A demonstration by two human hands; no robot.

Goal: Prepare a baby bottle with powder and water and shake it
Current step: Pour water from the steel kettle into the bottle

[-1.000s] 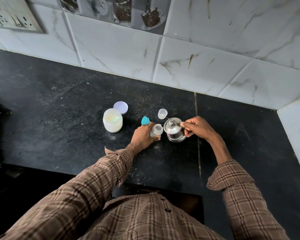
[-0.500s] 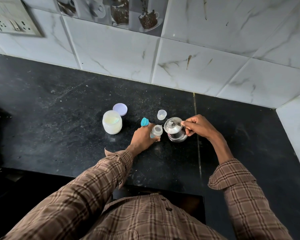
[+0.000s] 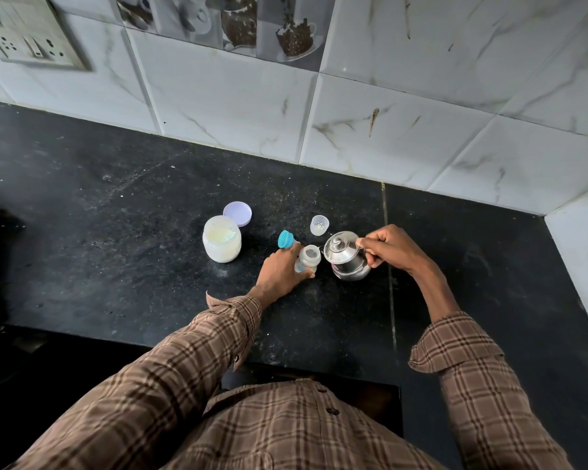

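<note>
Head view: on a black counter [image 3: 123, 212], the left hand [image 3: 280, 271] grips an open baby bottle [image 3: 308, 259]. The right hand [image 3: 389, 247] holds a small steel kettle [image 3: 345, 256] tilted, spout at the bottle mouth. Water-filling step, apparently; next, fitting the blue cap [image 3: 285, 239].

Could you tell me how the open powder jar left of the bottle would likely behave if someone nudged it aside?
The powder jar looks squat and wide, so it would probably slide rather than tip. It seems fairly full, so likely has some heft. With its lilac lid lying off behind it, a sharp push could spill powder.
</note>
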